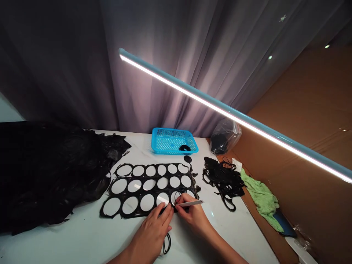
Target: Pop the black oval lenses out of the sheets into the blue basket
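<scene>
A black sheet [141, 183] with three rows of round openings lies on the white tabletop; the tabletop shows through the openings. My left hand [156, 225] rests flat on the sheet's near edge, fingers stretched out and pressing beside an opening. My right hand [192, 211] pinches a slim, flat silver tool [189, 203]. Its tip is at the near right part of the sheet, close to my left fingertips; whether it touches the sheet I cannot tell. Thin black loops stand up at the right fingers. Another black loop [167, 244] lies beside my left wrist.
A blue plastic basket [154, 146] holding a black ring stands at the back, with a black disc [187, 159] before it. Tangled black scraps [224, 179] lie right, near a green cloth [260, 194]. Black sheeting [49, 176] fills the left. A lit tube lamp [220, 106] crosses above.
</scene>
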Demonstrator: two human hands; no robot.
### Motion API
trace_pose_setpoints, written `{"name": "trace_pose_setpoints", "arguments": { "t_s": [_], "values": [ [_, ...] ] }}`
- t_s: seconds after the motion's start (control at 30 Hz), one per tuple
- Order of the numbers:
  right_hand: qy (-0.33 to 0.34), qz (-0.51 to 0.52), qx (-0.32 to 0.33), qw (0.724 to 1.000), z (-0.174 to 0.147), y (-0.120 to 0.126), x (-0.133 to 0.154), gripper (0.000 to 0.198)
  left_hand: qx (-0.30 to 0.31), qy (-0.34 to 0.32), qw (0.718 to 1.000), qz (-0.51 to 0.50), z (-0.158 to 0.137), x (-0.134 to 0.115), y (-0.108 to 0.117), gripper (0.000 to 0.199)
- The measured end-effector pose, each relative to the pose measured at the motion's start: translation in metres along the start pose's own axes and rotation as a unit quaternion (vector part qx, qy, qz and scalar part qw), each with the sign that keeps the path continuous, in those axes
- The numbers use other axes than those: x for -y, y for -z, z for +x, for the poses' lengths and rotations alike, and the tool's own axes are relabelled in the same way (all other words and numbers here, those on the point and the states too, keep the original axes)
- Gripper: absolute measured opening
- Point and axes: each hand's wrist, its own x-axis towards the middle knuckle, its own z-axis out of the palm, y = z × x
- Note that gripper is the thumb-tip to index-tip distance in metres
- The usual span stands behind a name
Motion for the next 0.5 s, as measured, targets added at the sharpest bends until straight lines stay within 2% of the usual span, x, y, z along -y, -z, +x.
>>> {"name": "trace_pose_setpoints", "arguments": {
  "t_s": [0.13, 0.2, 0.3, 0.4, 0.43, 0.5],
  "values": [
    [0.016, -0.049, -0.004, 0.999, -0.004, -0.004, -0.005, 0.017, 0.002, 0.003, 1.000, -0.007, -0.002, 0.000, -0.004, 0.048],
    [0.054, -0.112, -0.004, 0.992, -0.010, -0.011, -0.007, 0.014, 0.012, 0.006, 1.000, -0.015, -0.003, -0.001, -0.004, 0.049],
    [0.137, -0.209, 0.014, 0.968, -0.013, -0.014, -0.008, 0.012, 0.020, 0.015, 0.999, -0.031, -0.003, 0.000, -0.003, 0.048],
    [0.160, -0.267, -0.001, 0.950, 0.007, 0.010, -0.011, 0.009, 0.015, 0.016, 0.998, -0.055, -0.003, 0.001, -0.004, 0.050],
    [0.142, -0.281, -0.032, 0.949, 0.019, 0.025, -0.014, 0.008, 0.014, 0.014, 0.998, -0.063, -0.003, 0.002, -0.004, 0.051],
    [0.082, -0.312, -0.136, 0.937, 0.045, 0.056, -0.020, 0.014, 0.011, 0.015, 0.997, -0.077, -0.005, 0.002, -0.005, 0.053]
  ]
}}
